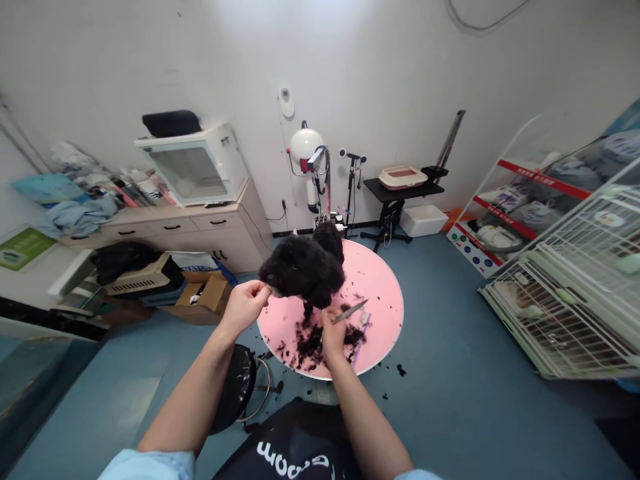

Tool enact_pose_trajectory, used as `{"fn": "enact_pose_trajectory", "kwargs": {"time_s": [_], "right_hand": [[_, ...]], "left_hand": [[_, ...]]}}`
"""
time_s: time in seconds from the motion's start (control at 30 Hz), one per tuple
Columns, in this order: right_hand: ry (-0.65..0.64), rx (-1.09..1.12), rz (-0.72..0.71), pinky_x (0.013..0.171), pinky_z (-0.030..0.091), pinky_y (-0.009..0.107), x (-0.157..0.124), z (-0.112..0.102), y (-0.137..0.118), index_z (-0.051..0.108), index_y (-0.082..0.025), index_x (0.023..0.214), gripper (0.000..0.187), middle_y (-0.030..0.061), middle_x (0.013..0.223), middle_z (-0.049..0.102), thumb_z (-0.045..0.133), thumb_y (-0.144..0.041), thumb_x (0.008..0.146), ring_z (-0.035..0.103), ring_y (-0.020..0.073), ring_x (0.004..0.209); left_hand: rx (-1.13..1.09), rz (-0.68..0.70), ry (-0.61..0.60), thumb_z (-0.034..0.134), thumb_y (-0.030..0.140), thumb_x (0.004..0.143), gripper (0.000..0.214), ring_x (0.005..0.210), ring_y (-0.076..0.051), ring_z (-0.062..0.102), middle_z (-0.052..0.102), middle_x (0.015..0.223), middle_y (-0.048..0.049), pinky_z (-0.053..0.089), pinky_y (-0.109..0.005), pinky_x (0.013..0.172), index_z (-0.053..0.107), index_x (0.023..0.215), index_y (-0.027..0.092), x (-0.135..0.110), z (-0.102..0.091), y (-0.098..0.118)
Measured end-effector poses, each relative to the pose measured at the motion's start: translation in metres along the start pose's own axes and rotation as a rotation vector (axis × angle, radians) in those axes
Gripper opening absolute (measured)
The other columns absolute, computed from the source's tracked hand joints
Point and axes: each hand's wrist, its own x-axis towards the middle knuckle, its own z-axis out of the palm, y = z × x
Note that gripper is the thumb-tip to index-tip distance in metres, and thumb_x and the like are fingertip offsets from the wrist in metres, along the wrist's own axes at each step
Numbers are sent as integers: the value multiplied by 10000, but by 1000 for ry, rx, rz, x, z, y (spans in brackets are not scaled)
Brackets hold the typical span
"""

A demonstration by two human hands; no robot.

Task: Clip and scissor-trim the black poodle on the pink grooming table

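A small black fluffy dog [306, 267] stands on a round pink grooming table [381, 287]. My left hand [246, 305] is closed, pinching the fur at the dog's left side, near its head. My right hand [333, 335] is closed on a pair of scissors [350, 311] whose blades point right, just below the dog's body. Clumps of cut black fur [310, 343] lie on the table under my right hand. A purple comb [361, 340] lies on the table beside them.
A black round stool [237, 390] stands below the table at left. Fur bits dot the blue floor [450, 373]. White wire cages [575, 300] stand at right. Cabinets with a white dryer box [193, 163] and cardboard boxes [205, 293] are at left; a black side table [403, 190] stands behind.
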Motion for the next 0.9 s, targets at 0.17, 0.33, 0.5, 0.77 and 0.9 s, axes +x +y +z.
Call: {"fn": "enact_pose_trajectory", "kwargs": {"time_s": [0.17,0.33,0.5,0.77,0.9], "right_hand": [[-1,-189,-206,714,467,297,71,-20,-61,670,-149,928,304,24,771,660,595,-374,737,575,176,732],[-35,-386,-353,614,408,269,111,-32,-141,661,-153,680,282,-5,596,581,555,-390,788,521,155,601],[-176,-496,-450,596,364,257,123,-23,-196,599,-167,629,254,-12,594,560,572,-370,779,476,130,583],[-227,-516,-290,577,370,260,135,-26,-193,502,-204,684,169,-48,578,500,552,-325,790,476,122,564],[-378,-222,-43,650,481,288,113,-51,-131,510,-201,944,332,-16,770,624,659,-255,652,610,157,686]], "left_hand": [[79,11,-65,509,342,806,305,468,-103,472,580,509,20,328,-214,494,545,551,178,6,-12,-14],[355,111,-42,519,371,826,289,654,-155,605,697,685,-12,383,-235,599,690,687,184,17,-36,27],[405,483,-60,524,401,859,337,961,-210,642,724,1020,-74,444,-271,871,746,1007,195,43,10,111],[705,410,-256,542,259,794,242,876,-276,669,724,904,-142,479,-326,760,743,890,163,110,98,125],[529,228,-249,621,298,749,169,734,-237,658,701,734,-89,466,-288,659,719,741,161,129,88,109]]}}
